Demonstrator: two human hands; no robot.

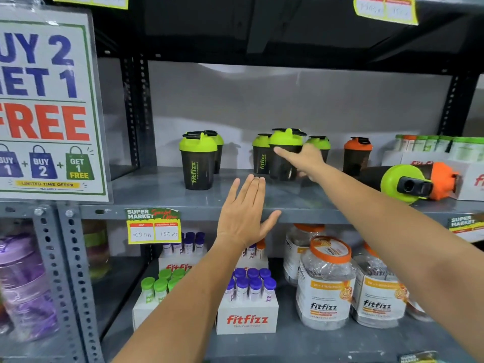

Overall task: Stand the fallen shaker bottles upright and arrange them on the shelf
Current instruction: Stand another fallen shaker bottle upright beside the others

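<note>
On the grey shelf (pixel 162 195) stand several black shaker bottles with green lids. My right hand (pixel 303 161) grips one upright green-lidded shaker (pixel 285 150) in the middle, with two more close behind it. Another green-lidded shaker (pixel 198 161) stands at the left, one more behind it. An orange-lidded shaker (pixel 356 155) stands upright to the right. Two shakers lie on their sides at the far right: a green-lidded one (pixel 400 183) facing me and an orange-lidded one (pixel 442 183) beside it. My left hand (pixel 245 213) hovers flat and open at the shelf's front edge.
A white product box (pixel 471 179) with small tubs on it fills the shelf's right end. A large offer sign (pixel 47 106) hangs at the left. Below are tube boxes (pixel 246 315), large jars (pixel 326 284) and a price tag (pixel 153 226) on the shelf edge.
</note>
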